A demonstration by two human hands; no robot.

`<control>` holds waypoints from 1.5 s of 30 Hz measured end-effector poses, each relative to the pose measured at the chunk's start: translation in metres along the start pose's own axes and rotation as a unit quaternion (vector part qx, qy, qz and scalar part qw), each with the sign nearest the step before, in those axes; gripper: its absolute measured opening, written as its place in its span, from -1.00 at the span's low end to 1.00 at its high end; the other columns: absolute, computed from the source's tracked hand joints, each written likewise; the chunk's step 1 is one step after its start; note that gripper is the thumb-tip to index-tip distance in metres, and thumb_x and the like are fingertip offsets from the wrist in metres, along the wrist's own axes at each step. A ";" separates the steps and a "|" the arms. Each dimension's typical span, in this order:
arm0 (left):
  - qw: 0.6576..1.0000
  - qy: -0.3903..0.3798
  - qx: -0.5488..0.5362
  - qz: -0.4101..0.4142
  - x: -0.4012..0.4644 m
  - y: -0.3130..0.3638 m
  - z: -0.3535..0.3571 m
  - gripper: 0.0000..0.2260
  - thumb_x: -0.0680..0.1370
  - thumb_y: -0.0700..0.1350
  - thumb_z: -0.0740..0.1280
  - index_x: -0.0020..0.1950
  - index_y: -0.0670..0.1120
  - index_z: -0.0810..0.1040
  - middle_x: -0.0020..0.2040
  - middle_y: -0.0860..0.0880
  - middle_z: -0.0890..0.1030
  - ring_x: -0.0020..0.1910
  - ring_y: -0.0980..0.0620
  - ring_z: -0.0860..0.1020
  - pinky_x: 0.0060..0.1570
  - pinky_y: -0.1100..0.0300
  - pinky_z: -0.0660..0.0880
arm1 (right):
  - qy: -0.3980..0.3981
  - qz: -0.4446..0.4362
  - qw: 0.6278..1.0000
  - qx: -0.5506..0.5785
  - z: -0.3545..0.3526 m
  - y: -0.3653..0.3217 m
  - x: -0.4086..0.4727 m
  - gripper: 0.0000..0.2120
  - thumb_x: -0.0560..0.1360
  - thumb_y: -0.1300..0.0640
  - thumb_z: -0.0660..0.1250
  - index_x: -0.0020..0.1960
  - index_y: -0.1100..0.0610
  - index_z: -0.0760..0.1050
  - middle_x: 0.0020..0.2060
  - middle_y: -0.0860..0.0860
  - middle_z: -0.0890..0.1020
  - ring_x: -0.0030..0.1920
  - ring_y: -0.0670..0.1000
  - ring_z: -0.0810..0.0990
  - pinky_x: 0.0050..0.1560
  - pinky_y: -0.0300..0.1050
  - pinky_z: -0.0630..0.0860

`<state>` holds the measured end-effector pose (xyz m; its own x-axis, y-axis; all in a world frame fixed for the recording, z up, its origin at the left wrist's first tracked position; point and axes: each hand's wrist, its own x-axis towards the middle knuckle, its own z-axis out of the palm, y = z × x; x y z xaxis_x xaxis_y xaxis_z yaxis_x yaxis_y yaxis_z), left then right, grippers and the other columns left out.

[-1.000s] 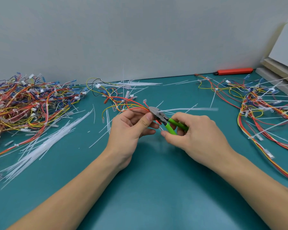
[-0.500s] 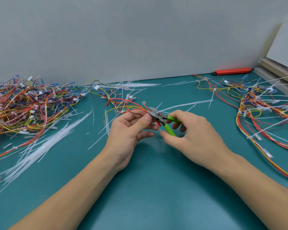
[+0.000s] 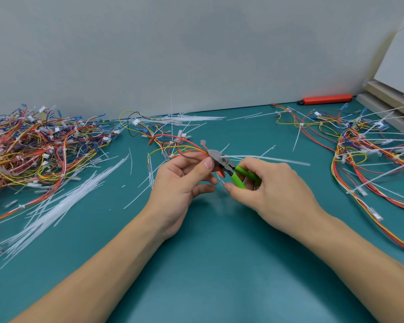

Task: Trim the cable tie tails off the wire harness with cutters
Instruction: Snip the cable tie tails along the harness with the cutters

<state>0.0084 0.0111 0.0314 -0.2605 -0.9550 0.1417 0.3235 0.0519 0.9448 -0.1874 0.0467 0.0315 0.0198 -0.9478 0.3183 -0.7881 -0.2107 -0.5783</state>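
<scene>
Head view: my two hands meet mid-table over a wire harness (image 3: 173, 148).
Hidden: the spot where the cutters (image 3: 229, 167) bite sits behind my left thumb; can't tell whether the blades are closed on the tie.
Blurred: a long white cable tie tail (image 3: 273, 159) streaks rightward from the cutter head, edges smeared.
Left hand (image 3: 182, 183): grip pinched on the harness wires, thumb over the top, just beside the cutter head.
Right hand (image 3: 271, 185): grip curled round the green cutter handles.
Harness: red and yellow wires run from my left fingers back and left onto the table.
Cut off: harness pile (image 3: 35, 145) at left and harness spread (image 3: 371, 150) at right both run out of frame.
Table (image 3: 219, 264): teal mat, loose white tie tails (image 3: 63, 197) scattered left of my forearm.
Room: plain grey wall (image 3: 173, 47) behind; orange tool (image 3: 324, 99) lies along its base, far right.
</scene>
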 end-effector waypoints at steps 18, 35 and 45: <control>0.999 0.012 0.034 0.000 0.002 -0.001 0.000 -0.95 0.48 -0.07 0.48 -0.13 0.08 0.68 -0.08 -0.05 0.69 -0.32 0.02 0.49 -0.28 0.20 0.52 | -0.014 -0.034 0.997 0.066 0.003 0.004 0.004 -0.75 0.46 -0.19 0.44 0.06 -0.14 0.53 -0.09 -0.19 0.59 -0.01 -0.11 0.53 0.07 -0.02 0.52; 0.999 0.008 0.036 0.004 0.002 -0.001 0.001 -0.94 0.49 -0.07 0.46 -0.14 0.09 0.64 -0.04 -0.11 0.69 -0.38 0.01 0.44 -0.30 0.21 0.49 | -0.008 -0.013 0.998 0.063 0.002 0.002 0.004 -0.73 0.45 -0.17 0.45 0.09 -0.11 0.55 -0.03 -0.23 0.62 0.03 -0.13 0.55 0.11 -0.03 0.53; 0.999 0.005 0.042 0.000 0.002 0.000 0.000 -0.96 0.50 -0.06 0.47 -0.13 0.07 0.64 -0.03 -0.12 0.69 -0.39 0.01 0.44 -0.30 0.19 0.49 | -0.003 -0.020 0.997 0.080 0.004 0.002 0.004 -0.82 0.47 -0.15 0.44 -0.01 -0.14 0.50 -0.10 -0.26 0.62 -0.05 -0.13 0.55 -0.03 -0.11 0.46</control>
<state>0.0076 0.0096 0.0313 -0.2509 -0.9579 0.1393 0.2464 0.0760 0.9662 -0.1867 0.0417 0.0280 0.0532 -0.9389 0.3399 -0.6783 -0.2838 -0.6778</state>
